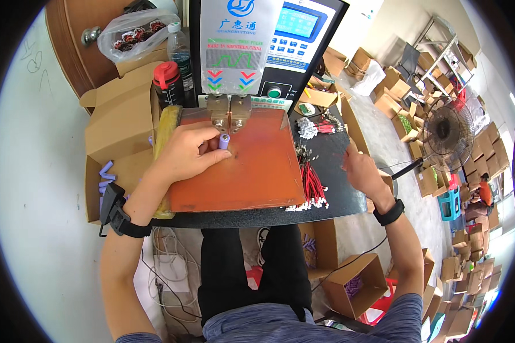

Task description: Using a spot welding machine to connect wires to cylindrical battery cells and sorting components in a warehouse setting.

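Note:
A purple cylindrical battery cell (224, 142) is pinched upright between the thumb and fingers of my left hand (191, 150). Its top end is just below the two metal electrodes (229, 117) of a spot welder (234, 68); whether they touch I cannot tell. Underneath lies an orange-brown mat (240, 177). Over the right end of the dark worktable, my right hand (363, 172) is raised with its fingers curled and slightly blurred; anything in them is too small to make out. Between the hands lies a bundle of red and black wires with white connectors (312, 186).
A cardboard box (117, 151) with purple cells stands left of the mat, beside a yellow roll (167, 154). Behind it are a red-capped bottle (167, 83) and a clear water bottle (179, 54). More wires (321, 127) lie right of the welder. A fan (446, 134) stands further right.

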The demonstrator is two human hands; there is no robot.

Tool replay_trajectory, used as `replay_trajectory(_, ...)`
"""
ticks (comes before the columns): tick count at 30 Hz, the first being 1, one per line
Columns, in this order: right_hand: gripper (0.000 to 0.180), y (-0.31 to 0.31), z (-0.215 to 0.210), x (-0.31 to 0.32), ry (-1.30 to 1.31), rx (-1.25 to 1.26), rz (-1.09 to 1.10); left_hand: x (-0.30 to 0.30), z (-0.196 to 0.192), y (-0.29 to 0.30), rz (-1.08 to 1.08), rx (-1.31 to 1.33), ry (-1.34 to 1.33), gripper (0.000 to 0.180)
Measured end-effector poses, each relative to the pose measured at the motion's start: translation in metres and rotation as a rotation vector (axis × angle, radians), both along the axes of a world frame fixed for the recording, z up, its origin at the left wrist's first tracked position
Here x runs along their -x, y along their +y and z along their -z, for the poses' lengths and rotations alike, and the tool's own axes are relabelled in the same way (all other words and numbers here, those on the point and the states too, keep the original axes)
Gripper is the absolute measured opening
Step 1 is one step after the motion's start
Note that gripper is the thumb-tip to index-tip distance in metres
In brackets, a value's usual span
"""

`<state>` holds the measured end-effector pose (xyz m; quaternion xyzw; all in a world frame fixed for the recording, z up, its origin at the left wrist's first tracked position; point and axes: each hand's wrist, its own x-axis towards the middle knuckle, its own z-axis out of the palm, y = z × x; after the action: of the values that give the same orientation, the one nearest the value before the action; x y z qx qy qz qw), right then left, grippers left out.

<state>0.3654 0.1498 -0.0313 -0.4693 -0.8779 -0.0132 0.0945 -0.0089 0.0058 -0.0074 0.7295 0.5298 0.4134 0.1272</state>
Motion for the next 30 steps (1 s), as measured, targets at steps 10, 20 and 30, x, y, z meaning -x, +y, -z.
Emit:
replay_trajectory(10, 0.020, -0.044, -0.041, 0.077, 0.630, 0.292, -0.242, 0.001, 0.006, 0.002, 0.030, -0.091, 0.000, 0.019)
replay_trajectory(20, 0.014, -0.051, -0.041, 0.163, 0.819, 0.437, -0.379, 0.005, 0.011, 0.005, 0.042, -0.145, 0.090, 0.022)
replay_trajectory(30, 0.009, -0.060, -0.020, 0.185, 1.106, 0.589, -0.396, 0.001, 0.003, 0.000, 0.039, -0.082, 0.111, 0.022)
